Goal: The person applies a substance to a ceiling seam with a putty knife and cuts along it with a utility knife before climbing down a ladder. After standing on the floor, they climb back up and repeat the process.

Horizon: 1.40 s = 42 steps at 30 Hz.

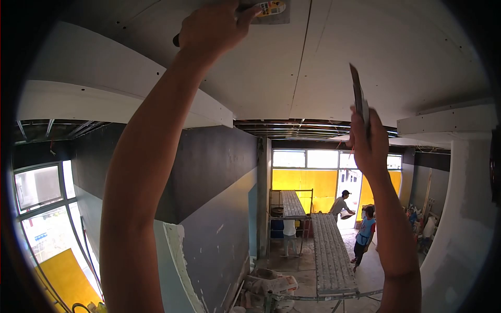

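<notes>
My left hand [211, 30] is raised to the ceiling at the top of the head view, its fingers wrapped round the handle of a putty knife [279, 16]. The wide metal blade, with a yellow and white label, lies close to the ceiling panel [261, 73]; whether it touches cannot be told. Lower and to the right, my right hand [371, 143] grips a second flat-bladed tool [357, 86], seen nearly edge-on and pointing up. A dark seam [301, 57] runs along the panel between the two hands, with several small screw spots about it.
Below stands scaffolding with a long metal plank [331, 255] and a farther platform [292, 203]. Two people [342, 203] [365, 235] are on the floor near the bright doorway. Bags and debris [269, 284] lie beneath. A boxed ceiling drop [156, 83] runs along the left.
</notes>
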Motion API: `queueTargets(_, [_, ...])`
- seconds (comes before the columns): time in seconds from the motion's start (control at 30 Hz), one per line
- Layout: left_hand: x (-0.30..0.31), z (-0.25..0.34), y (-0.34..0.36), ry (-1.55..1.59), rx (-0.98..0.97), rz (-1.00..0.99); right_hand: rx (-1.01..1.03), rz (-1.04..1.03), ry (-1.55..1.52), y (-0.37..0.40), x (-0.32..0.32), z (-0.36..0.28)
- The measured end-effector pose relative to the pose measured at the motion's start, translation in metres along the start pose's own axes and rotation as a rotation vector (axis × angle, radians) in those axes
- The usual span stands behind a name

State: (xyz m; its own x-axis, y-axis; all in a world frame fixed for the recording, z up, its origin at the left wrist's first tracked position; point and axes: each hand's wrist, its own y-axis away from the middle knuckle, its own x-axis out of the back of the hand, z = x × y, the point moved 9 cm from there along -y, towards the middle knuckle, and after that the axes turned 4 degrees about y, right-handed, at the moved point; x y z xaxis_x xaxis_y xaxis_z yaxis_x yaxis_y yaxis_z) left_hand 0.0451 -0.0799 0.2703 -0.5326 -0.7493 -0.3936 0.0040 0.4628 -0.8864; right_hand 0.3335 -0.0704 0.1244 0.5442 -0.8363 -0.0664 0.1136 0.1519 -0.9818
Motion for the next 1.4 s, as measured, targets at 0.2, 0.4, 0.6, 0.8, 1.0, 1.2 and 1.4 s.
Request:
queueTargets(0.2, [0.002, 0.001, 0.001, 0.023, -0.003, 0.02, 0.116, 0.16, 0.003, -0.067, -0.014, -0.056])
queueTargets(0.4, [-0.001, -0.001, -0.001, 0.001, 0.033, -0.044, 0.14, 0.261, 0.001, -0.103, -0.027, -0.076])
queueTargets(0.6, [-0.003, -0.003, -0.001, 0.021, 0.014, -0.013, 0.222, 0.306, 0.025, -0.104, -0.041, -0.078])
queueTargets(0.8, [0.001, 0.001, -0.001, 0.006, 0.037, -0.028, 0.155, 0.268, 0.005, -0.112, -0.046, -0.077])
queueTargets(1.0, [-0.001, -0.001, -0.001, -0.033, 0.037, -0.042, 0.17, 0.265, -0.007, -0.113, -0.05, -0.084])
queueTargets(1.2, [-0.003, -0.002, 0.0, -0.026, 0.054, -0.066, 0.134, 0.232, -0.025, -0.114, -0.061, -0.082])
queueTargets(1.4, [-0.004, -0.002, 0.0, -0.047, 0.07, -0.077, 0.164, 0.243, 0.006, -0.115, -0.064, -0.082])
